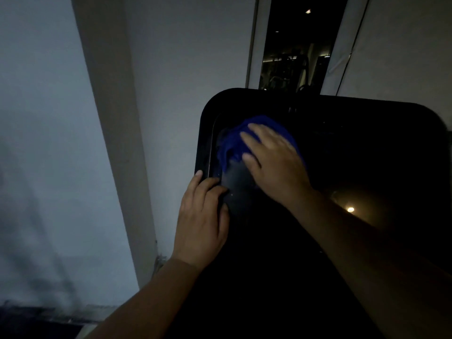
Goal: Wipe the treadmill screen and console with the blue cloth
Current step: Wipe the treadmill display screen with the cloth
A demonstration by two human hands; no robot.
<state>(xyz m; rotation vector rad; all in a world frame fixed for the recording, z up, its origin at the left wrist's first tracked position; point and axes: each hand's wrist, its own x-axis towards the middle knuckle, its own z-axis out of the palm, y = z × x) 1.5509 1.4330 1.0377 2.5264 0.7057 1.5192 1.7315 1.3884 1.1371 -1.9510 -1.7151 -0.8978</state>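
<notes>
I see my right hand (274, 165) spread flat, palm down, on the crumpled blue cloth (234, 143), fingers apart and pressing it against the glossy black treadmill screen (367, 167). The cloth is bunched into soft folds and sits in the upper left part of the screen, just inside its raised rim; most of it is under my palm, with the folds spilling out to the left and above my fingers. It looks like a thin, soft fabric, deep blue in this dim light

My left hand (203, 216) rests at the left edge of the screen, below the cloth and apart from it. Its fingers lie close together, bent over the smooth rounded black bezel (205, 133), with the fingertips touching the glass; it holds nothing but the edge itself. Between my two hands the glass shows a dull greyish smear with fine bright specks

The screen is a wide, dark rectangle with rounded corners, tilted in my view, and its surface is shiny enough to mirror a small round warm light (350, 209) in the lower right part. The lower console below the screen is too dark for me to make out

Behind it stands a plain matt pale wall (183, 57) with a flat vertical beige strip (110, 118) running down on the left. Above the screen a narrow dark glass panel (298, 45) in a pale frame reflects faint lights and shapes I cannot make out
</notes>
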